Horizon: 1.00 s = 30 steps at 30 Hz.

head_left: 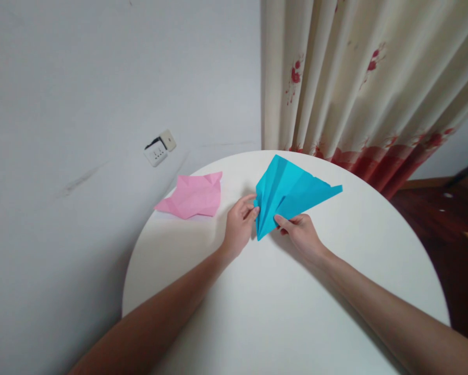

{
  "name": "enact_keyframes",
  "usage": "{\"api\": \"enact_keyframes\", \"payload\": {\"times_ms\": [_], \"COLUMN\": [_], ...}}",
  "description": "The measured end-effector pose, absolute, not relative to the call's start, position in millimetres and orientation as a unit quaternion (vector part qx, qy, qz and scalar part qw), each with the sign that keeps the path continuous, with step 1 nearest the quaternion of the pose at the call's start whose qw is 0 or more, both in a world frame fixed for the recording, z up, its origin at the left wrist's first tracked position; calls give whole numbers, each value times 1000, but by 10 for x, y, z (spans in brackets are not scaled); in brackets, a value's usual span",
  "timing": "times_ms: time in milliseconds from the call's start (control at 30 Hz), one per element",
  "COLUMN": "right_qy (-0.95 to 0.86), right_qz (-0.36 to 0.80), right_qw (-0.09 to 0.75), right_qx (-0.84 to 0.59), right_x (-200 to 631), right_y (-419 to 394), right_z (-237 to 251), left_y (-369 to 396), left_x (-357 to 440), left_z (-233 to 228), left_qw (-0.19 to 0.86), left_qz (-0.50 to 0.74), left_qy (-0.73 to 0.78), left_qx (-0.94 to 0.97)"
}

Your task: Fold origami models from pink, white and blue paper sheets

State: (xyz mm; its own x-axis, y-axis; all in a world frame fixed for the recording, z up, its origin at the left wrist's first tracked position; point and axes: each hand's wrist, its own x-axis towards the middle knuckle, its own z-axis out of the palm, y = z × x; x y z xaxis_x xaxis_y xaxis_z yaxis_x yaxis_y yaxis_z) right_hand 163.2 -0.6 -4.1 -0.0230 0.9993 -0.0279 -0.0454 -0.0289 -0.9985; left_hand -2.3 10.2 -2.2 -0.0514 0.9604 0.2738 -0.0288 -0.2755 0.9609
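Over the round white table (335,291), in the head view, both hands worked on a blue sheet of paper (292,190) already creased into a pointed, fan-like shape. The paper sat at the far middle of the table, its narrow tip toward the person and its wide end lifted toward the curtain (359,78). The left hand (239,224) pinched the left edge near the tip, thumb and fingers closed on the paper. The right hand (302,232) gripped the near right edge, fingers likewise clamped on it. Judging by the creases, the step in hand looked like a fold partway through a paper model; the next move would probably call for lining the edges up and pressing a crease flat. A pink folded paper (193,197) lay to the left, well apart from the hands, near the wall socket (159,148).
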Motion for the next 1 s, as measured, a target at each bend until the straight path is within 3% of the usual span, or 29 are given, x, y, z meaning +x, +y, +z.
{"api": "enact_keyframes", "payload": {"times_ms": [233, 533, 733, 900, 1000], "right_qy": [-481, -288, -322, -397, -488], "right_qz": [532, 648, 649, 614, 588], "right_qw": [486, 580, 564, 519, 407], "right_qx": [-499, -402, -396, -443, -500], "right_x": [1661, 1704, 1665, 1703, 1793], "right_y": [0, 76, 66, 79, 51], "right_z": [-51, -11, -20, -28, 58], "left_y": [110, 160, 53, 24, 59], "left_x": [-37, -103, 4, 42, 19], "left_z": [-54, -9, 10, -26, -81], "left_qw": [510, 586, 727, 663, 592], "left_qz": [561, 622, 490, 523, 564], "left_qy": [429, 384, 300, 360, 411], "left_qx": [491, 350, 376, 397, 404]}}
